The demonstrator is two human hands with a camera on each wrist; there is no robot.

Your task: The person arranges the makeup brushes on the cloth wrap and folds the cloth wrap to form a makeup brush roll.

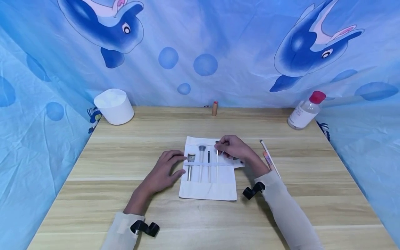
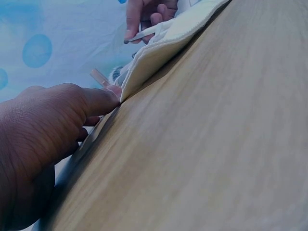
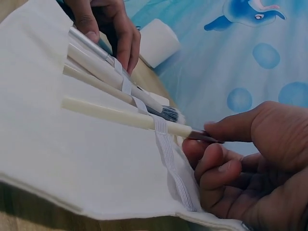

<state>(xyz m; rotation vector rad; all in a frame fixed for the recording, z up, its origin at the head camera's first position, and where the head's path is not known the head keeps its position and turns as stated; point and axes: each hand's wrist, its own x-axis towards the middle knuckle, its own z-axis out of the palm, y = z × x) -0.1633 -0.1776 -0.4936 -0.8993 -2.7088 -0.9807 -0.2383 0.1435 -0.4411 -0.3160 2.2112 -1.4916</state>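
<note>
Left hand: the left hand (image 1: pixel 160 172) is spread, thumb apart from the fingers, fingertips touching the left edge of the pouch.
Right hand: the right hand (image 1: pixel 234 147) is closed in a pinch; thumb and curled fingers grip the dark upper end of the rightmost brush (image 3: pixel 125 118).
Pouch: one white pouch (image 1: pixel 207 191), laid open on the surface (image 1: pixel 200 225) at the centre of the frame.
Brushes in pouch: four, side by side, including the gripped one; all pass under one elastic strap (image 3: pixel 166 154).
Loose slim items: two, right of centre; one white stick (image 1: pixel 272 159) and one orange item (image 1: pixel 267 159), lying side by side.
White cylinder: one white cylinder (image 1: pixel 117 109), upper left.
Brown tube: one brown tube (image 1: pixel 214 109), standing at upper centre.
Bottle: one red-capped bottle (image 1: pixel 302 114), upper right.
Wrist devices: two black wrist devices (image 1: pixel 145 228), one per sleeve.
</note>
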